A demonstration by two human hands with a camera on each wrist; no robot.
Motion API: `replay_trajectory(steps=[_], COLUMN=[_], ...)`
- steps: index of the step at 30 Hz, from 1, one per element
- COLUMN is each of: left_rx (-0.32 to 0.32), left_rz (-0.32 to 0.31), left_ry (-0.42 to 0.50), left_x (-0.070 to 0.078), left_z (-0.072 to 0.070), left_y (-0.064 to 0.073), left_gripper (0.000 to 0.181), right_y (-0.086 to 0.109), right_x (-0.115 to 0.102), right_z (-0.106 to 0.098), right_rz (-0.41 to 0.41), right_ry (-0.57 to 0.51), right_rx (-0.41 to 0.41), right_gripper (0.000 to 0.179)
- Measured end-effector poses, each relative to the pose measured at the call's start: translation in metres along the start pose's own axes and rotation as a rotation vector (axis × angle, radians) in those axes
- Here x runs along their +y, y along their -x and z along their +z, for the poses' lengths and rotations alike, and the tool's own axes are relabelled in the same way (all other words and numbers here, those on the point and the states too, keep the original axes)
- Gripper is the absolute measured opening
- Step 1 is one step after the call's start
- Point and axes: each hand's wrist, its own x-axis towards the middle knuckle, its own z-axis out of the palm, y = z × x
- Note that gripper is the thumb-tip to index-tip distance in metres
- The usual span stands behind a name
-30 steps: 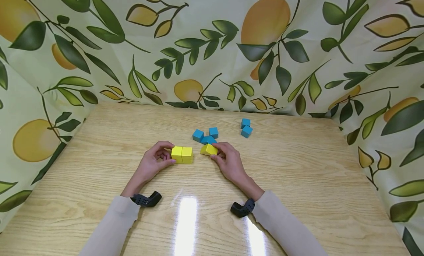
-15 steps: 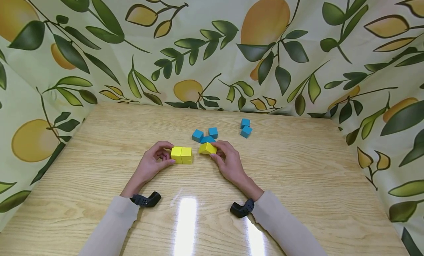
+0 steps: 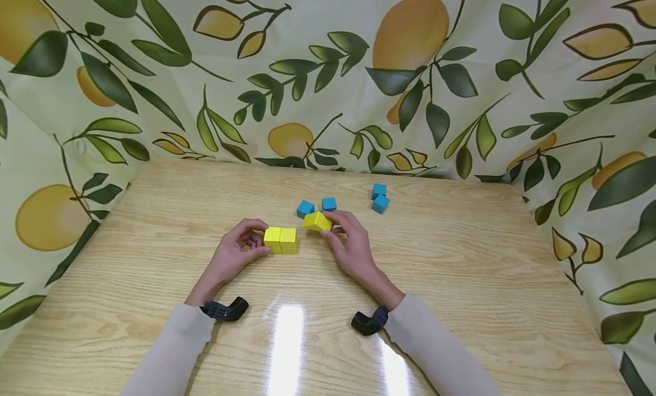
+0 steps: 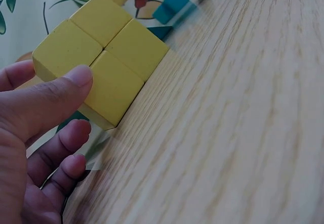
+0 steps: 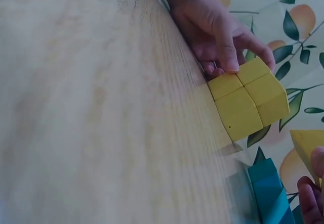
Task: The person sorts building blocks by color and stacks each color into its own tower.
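My left hand (image 3: 237, 252) pinches the left side of a stack of yellow cubes (image 3: 281, 240), thumb in front and index finger behind. In the left wrist view the cubes (image 4: 104, 54) stand two wide and two high on the wood. Thumb and fingers of my right hand (image 3: 355, 245) grip a yellow triangular block (image 3: 317, 221), peak upward, to the right of the stack and higher than its base. The right wrist view shows this triangular block (image 5: 305, 143) raised above the table. A blue triangular block behind it is mostly hidden in the head view.
Just behind the right hand lie two blue cubes, a left one (image 3: 305, 208) and a right one (image 3: 329, 204). Farther right, two more blue cubes (image 3: 380, 203) sit together. A fruit-patterned cloth (image 3: 318, 99) borders the wooden table (image 3: 461, 270) at the back and sides.
My right hand has lifted the yellow triangular block and shifted it slightly left and back, so it now covers most of the blue triangular block. My left hand stays on the stack.
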Motion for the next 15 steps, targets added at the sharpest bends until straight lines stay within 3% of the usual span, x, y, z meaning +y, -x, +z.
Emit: replay_trajectory(steps=[15], left_rx=[-0.011], left_rz=[0.025], left_ry=[0.011], left_x=[-0.002], left_z=[-0.001], left_y=[0.0], left_gripper=[0.043], right_y=[-0.008], right_x=[-0.017], right_z=[0.007], right_rz=[-0.029], right_ry=[-0.1], right_rx=[-0.035], right_gripper=[0.036])
